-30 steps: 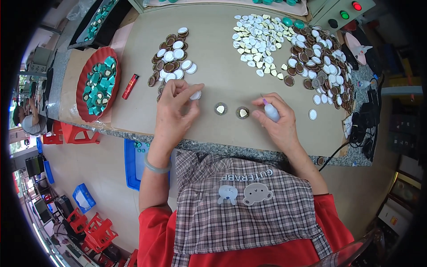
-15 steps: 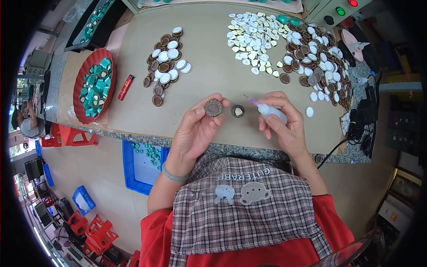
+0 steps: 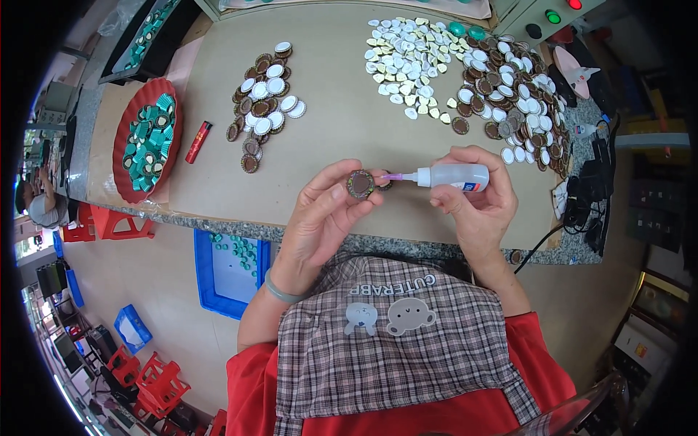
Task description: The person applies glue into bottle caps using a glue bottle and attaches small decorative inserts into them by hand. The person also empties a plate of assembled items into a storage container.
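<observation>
My left hand [image 3: 317,214] pinches a round brown disc [image 3: 360,184] with a patterned greenish rim between thumb and fingers, its flat face turned up. Wrapped in my right hand [image 3: 486,207] is a small translucent squeeze bottle [image 3: 454,175] with a thin purple needle tip [image 3: 396,176]. The bottle lies nearly level, its needle pointing left at the disc's right edge; whether they touch I cannot tell. Just behind the tip, a second dark round piece [image 3: 387,184] sits on the table, mostly hidden. Both hands are above the front part of the tabletop [image 3: 320,138].
Brown and white discs pile up at the right [image 3: 534,109] and left [image 3: 262,102]. Small white and cream pieces [image 3: 411,62] spread at the back. A red fluted bowl [image 3: 118,156] holds green cups, beside a red tube [image 3: 198,142]. A blue bin [image 3: 207,291] stands below the table edge.
My right hand has turned the bottle from slanted to nearly level and brought its needle to the disc. The disc in my left hand has shifted slightly right and down.
</observation>
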A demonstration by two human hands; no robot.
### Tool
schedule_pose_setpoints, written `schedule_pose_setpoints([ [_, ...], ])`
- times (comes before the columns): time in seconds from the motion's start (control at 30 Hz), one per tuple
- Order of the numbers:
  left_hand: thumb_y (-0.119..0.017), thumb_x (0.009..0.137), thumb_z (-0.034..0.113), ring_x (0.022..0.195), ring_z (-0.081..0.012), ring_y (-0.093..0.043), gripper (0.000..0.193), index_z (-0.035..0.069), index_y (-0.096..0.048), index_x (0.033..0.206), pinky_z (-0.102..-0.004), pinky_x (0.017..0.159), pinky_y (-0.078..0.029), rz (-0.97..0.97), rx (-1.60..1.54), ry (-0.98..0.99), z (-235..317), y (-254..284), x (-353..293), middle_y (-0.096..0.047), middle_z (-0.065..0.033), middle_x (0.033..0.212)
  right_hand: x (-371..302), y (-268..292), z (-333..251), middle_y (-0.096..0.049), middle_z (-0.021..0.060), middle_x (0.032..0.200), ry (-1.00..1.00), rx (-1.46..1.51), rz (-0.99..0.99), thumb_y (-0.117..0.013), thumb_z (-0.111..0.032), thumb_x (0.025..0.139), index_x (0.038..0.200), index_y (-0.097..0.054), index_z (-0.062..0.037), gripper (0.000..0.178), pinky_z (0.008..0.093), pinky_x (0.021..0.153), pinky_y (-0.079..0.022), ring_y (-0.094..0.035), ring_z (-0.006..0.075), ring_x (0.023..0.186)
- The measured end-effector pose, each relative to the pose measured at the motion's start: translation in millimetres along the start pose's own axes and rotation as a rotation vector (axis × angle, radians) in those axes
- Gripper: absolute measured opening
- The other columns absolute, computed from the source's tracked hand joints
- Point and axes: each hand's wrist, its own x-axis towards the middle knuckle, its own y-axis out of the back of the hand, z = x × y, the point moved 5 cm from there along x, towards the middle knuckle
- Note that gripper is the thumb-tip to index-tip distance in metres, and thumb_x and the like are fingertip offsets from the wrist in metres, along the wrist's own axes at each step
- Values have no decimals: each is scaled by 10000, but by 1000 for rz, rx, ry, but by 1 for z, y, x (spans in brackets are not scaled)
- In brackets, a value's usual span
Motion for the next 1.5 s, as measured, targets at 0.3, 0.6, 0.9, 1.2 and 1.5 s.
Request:
schedule_pose_setpoints([
  [0.3,-593,895,114,990,-282,-649,438,-30,-487,1294,-335,899,-541,36,144,-11,0,-3,0,-567,-273,1201,-10,-2,-12,-665,152,913,314,-359,-51,-689,-123,850,1255,-509,46,474,286,672,-534,-664,187,789],
  [0.6,-598,887,113,1027,-297,-635,421,-48,-505,1265,-349,930,-524,35,148,-8,-3,-5,0,-573,-274,1191,-13,-6,-17,-672,165,920,437,-517,-90,-725,-136,807,1226,-537,46,494,296,649,-546,-680,229,791],
  [0.9,-606,887,126,1035,-293,-632,416,-40,-513,1256,-356,934,-519,39,158,0,-4,-3,1,-577,-267,1188,-12,-8,-20,-678,159,913,510,-602,-107,-736,-130,790,1220,-537,40,504,299,635,-549,-679,237,777],
  [1.2,-613,885,119,1030,-284,-632,400,-18,-527,1251,-351,931,-518,43,161,-23,-2,-1,2,-586,-238,1182,-13,-9,-22,-674,157,954,595,-677,-105,-746,-134,776,1200,-545,47,503,296,606,-552,-677,240,772],
  [1.5,-591,890,47,1063,-278,-617,368,-20,-541,1248,-368,950,-491,75,316,-146,4,-3,1,-598,-215,1194,-17,-14,-25,-671,147,1018,704,-764,-147,-747,-170,775,1186,-537,59,516,290,563,-549,-672,239,747],
])
